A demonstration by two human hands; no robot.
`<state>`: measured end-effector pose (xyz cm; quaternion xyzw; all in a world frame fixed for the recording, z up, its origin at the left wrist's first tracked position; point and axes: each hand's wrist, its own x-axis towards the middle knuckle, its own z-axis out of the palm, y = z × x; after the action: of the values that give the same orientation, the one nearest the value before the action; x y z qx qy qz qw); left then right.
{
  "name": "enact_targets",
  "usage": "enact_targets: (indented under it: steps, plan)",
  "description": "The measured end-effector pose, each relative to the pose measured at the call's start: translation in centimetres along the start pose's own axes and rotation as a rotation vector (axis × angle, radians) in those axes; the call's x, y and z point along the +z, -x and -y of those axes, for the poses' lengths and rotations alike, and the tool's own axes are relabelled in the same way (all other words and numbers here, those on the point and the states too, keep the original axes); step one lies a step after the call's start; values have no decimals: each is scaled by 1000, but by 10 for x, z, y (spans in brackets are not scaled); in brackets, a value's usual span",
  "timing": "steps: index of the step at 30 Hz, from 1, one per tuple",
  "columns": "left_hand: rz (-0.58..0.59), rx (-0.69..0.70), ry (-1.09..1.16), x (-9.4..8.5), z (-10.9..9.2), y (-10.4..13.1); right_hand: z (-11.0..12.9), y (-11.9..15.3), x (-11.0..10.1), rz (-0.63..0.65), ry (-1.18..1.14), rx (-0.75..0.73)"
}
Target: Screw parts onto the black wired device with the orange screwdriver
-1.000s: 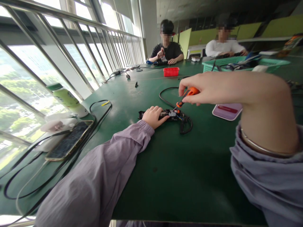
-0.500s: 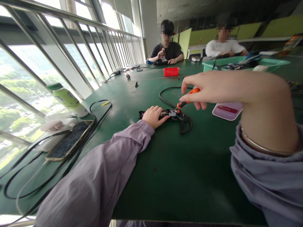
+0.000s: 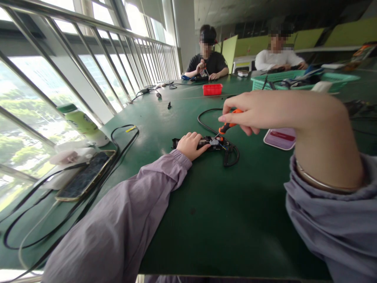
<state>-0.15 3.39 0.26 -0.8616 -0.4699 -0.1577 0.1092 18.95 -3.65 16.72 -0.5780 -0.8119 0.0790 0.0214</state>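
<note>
My left hand (image 3: 191, 146) is closed over a black corded device (image 3: 216, 144) lying on the green table (image 3: 235, 220). The device's right end is opened up, showing inner parts and thin coloured wires. In my right hand (image 3: 247, 114) is a screwdriver (image 3: 227, 127) with an orange and black handle, gripped by the fingers. Its thin shaft slants down to the left, and the tip meets the device's exposed inside beside my left thumb. A black cable (image 3: 203, 118) curves behind the device and loops at its right. Exactly what the tip touches is too small to make out.
Left stand a green bottle (image 3: 84, 125) and a phone (image 3: 85, 175) among black cables. A pink-purple card-like item (image 3: 278, 139) lies under my right wrist. Further back are a red basket (image 3: 212, 90), a green basket (image 3: 257, 83) with items, and two people (image 3: 219, 63) seated opposite.
My right hand has shifted slightly left, and the screwdriver handle has tilted a little with it. My left hand and the device have stayed in place.
</note>
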Motion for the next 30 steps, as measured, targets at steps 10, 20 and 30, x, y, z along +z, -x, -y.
enact_targets:
  steps: [10,20,30]
  plan:
    - [12,-5,0,-2,-1,0,-5,3,-1,-108,52,-76]
    - [10,-3,-9,-1,1,0,-7,0,2,-137,52,-96]
    - [19,-10,-19,-3,-2,0,-13,-7,5,-148,-121,-132]
